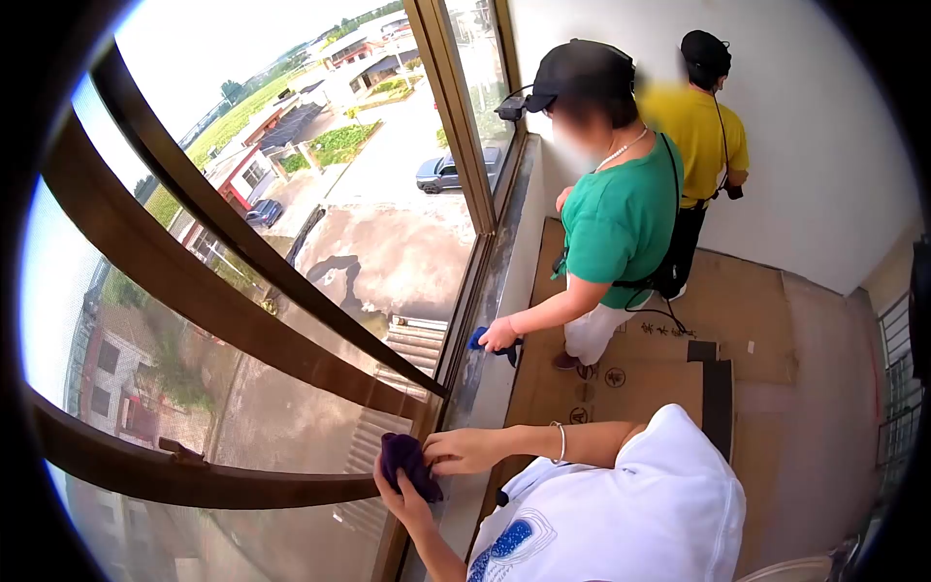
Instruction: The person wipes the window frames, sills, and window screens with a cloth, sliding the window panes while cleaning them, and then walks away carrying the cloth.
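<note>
A dark purple cloth (411,466) is bunched up at the lower part of the brown window frame. My left hand (400,497) is closed around it from below, thumb and fingers on the folds. From the right, my right hand (464,451) reaches in with bent fingers pinching the cloth's near side; a bracelet (558,441) circles that wrist. The cloth is close to the end of a brown window rail (242,485), and part of it is hidden by my fingers.
A co-worker in a green shirt (621,218) holds a blue cloth (477,338) on the windowsill (495,359). Beyond stands a person in yellow (703,136). Cardboard sheets (640,388) cover the floor. Outside the window, a yard with cars lies far below.
</note>
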Demonstrator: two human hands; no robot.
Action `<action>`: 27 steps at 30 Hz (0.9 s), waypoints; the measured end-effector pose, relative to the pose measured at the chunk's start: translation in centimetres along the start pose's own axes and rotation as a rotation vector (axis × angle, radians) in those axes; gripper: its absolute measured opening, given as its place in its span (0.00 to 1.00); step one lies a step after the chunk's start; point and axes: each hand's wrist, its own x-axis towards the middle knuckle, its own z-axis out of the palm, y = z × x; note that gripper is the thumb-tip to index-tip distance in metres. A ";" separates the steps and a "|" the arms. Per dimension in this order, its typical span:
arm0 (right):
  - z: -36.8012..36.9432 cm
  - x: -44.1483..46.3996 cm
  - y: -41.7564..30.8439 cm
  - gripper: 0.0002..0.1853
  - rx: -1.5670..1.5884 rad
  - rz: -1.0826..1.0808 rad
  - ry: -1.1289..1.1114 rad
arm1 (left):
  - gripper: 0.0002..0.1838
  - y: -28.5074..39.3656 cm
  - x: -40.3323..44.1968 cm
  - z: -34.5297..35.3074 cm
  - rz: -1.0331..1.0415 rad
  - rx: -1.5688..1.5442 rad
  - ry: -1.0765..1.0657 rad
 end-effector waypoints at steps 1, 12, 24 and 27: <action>-0.4 -0.3 0.1 0.12 0.014 -0.015 0.027 | 0.21 -0.4 0.1 -0.2 0.008 0.002 -0.014; -2.8 -3.1 -0.1 0.27 0.122 0.378 0.093 | 0.28 -0.9 -0.5 -2.0 -0.167 -0.283 0.232; -2.2 -2.4 -0.8 0.31 0.072 0.313 0.207 | 0.21 7.7 1.4 -6.9 0.427 0.074 0.273; -2.4 -2.3 -0.6 0.30 0.069 0.307 0.232 | 0.23 19.9 3.9 -12.5 0.958 0.584 0.745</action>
